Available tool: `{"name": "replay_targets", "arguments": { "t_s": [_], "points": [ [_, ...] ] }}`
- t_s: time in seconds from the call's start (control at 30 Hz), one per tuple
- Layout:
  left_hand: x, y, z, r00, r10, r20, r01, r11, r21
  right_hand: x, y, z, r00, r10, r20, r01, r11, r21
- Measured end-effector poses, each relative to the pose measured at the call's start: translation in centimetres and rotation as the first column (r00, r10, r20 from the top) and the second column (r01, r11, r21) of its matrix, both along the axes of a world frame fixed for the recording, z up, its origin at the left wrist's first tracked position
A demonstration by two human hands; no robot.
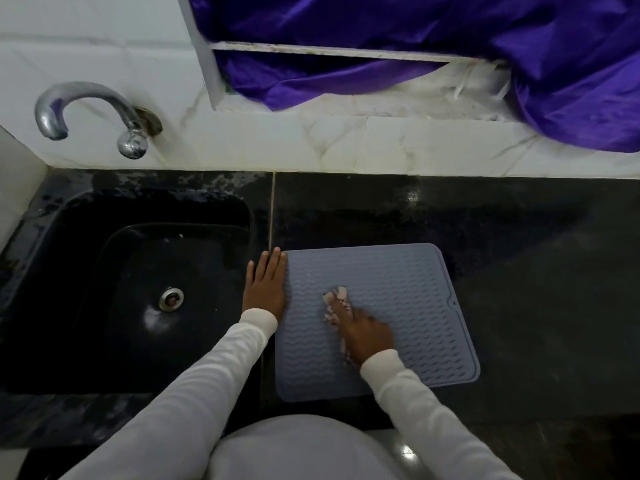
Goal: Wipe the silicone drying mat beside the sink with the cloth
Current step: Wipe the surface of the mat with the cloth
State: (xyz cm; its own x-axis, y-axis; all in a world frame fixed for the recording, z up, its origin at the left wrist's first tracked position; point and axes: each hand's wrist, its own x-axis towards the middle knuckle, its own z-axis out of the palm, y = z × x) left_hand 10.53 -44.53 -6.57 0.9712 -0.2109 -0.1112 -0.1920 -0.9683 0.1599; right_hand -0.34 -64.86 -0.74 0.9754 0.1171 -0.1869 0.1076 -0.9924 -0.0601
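A grey-blue silicone drying mat (398, 292) with wavy ridges lies flat on the black counter, just right of the sink. My right hand (367, 336) presses a small pale cloth (336, 299) onto the middle of the mat; the cloth sticks out beyond my fingers toward the far left. My left hand (265, 284) lies flat, fingers together, on the counter along the mat's left edge, touching that edge. Both arms wear white sleeves.
A black sink (138, 289) with a metal drain (171, 298) sits to the left. A chrome tap (86, 112) comes out of the white tiled wall above it. Purple fabric (450, 46) hangs over the ledge behind. The black counter (536, 271) extends to the right.
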Motion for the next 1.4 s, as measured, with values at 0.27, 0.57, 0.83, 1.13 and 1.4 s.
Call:
{"name": "replay_targets", "arguments": {
  "t_s": [0.27, 0.57, 0.83, 1.13, 1.4],
  "points": [
    [0.1, 0.0, -0.2, 1.0, 0.002, 0.005, -0.001, 1.0, -0.024, -0.6, -10.4, 0.0, 0.949, -0.273, -0.159, 0.259, 0.96, -0.102],
    [0.2, -0.2, -0.4, 1.0, 0.006, -0.003, -0.006, 0.998, -0.068, 0.6, -8.2, 1.6, 0.915, -0.36, -0.179, 0.389, 0.907, 0.163],
    [0.1, 0.0, -0.4, 1.0, -0.004, -0.009, 0.003, 0.995, -0.1, 5.8, 5.5, 2.2, 0.994, -0.07, -0.079, 0.091, 0.945, 0.313],
    [0.4, 0.2, -1.7, 0.999, 0.034, -0.013, -0.035, 0.997, -0.073, 10.6, 7.9, -0.9, 0.997, -0.041, -0.063, 0.054, 0.971, 0.233],
    [0.4, 0.4, -1.6, 0.999, 0.029, -0.022, -0.029, 0.999, -0.036, 11.1, 7.2, -1.5, 1.0, -0.02, -0.005, 0.021, 0.984, 0.178]
  ]
}}
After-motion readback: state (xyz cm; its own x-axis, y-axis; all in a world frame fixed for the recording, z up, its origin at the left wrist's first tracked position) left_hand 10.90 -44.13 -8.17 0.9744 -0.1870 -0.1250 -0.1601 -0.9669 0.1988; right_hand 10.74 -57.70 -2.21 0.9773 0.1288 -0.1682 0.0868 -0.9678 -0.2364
